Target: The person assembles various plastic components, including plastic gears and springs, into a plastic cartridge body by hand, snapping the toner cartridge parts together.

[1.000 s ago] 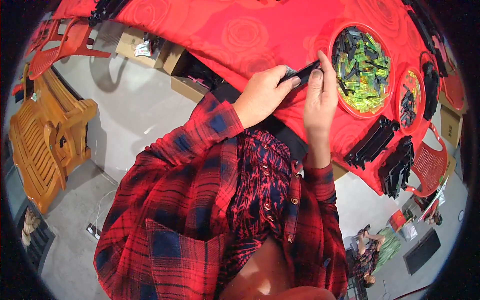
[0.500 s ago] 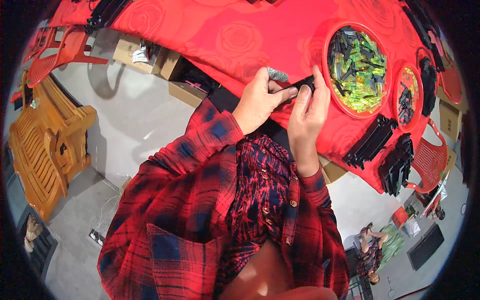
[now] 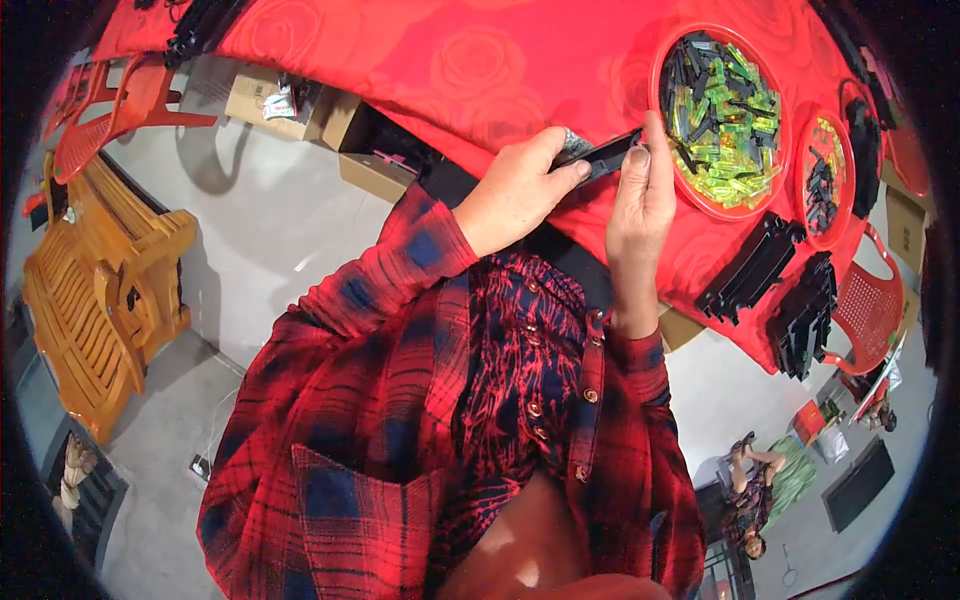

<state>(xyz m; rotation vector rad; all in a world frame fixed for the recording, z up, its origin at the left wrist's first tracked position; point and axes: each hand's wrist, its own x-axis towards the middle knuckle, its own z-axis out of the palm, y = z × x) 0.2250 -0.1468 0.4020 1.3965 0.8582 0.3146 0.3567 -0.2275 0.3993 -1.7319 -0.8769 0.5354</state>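
Between my two hands, over the near edge of the red cloth, is a long black plastic strip point(image 3: 612, 157). My left hand point(image 3: 520, 192) pinches its near-left end, thumb on top. A grey speckled piece point(image 3: 574, 146) shows behind those fingers; its kind is unclear and much of it is hidden. My right hand point(image 3: 641, 195) has its thumb pressed on the strip's far-right end and its fingers up along it. Just right of that hand stands a red bowl point(image 3: 742, 213) of small yellow-green clear pieces point(image 3: 728, 135) mixed with black ones.
Farther right is a smaller red bowl point(image 3: 849, 185) with small black parts. Stacks of black strips point(image 3: 752, 268) and more black strips point(image 3: 805, 312) lie along the right table edge. A red chair point(image 3: 865, 305), a wooden bench point(image 3: 90, 310), cardboard boxes point(image 3: 375, 175) and a seated person point(image 3: 752, 490) are around.
Both hands and the black strip have shifted slightly right in the view. More of the strip shows between the hands, and less of the grey piece. The whole view has moved a little.
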